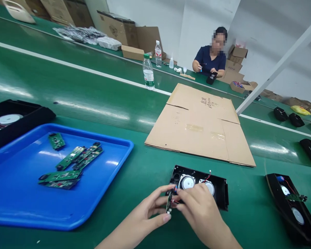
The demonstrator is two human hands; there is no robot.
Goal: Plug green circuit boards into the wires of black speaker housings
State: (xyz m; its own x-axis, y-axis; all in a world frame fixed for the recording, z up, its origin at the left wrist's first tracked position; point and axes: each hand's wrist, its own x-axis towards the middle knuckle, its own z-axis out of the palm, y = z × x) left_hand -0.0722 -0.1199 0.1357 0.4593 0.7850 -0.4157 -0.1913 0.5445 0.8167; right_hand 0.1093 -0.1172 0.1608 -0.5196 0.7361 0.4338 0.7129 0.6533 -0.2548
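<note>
My left hand [155,207] grips a narrow green circuit board [169,202] on edge between thumb and fingers. My right hand [200,209] is closed at the board's near face, its thumb and forefinger pinching a small wire connector; red wire shows beside the fingertips, and the exact grip is partly hidden. Just beyond both hands lies an open black speaker housing [221,193] with two round silver-white speakers [187,181] and a loose red-and-black lead standing up. The right hand covers part of the housing and its second speaker.
To the left, a blue tray [93,204] holds several circuit boards [69,158]. Flattened cardboard [197,117] lies beyond the housing. Another open housing [272,183] is at right, a black one [33,112] at far left. A bottle [148,74] and a seated co-worker [209,58] are farther back.
</note>
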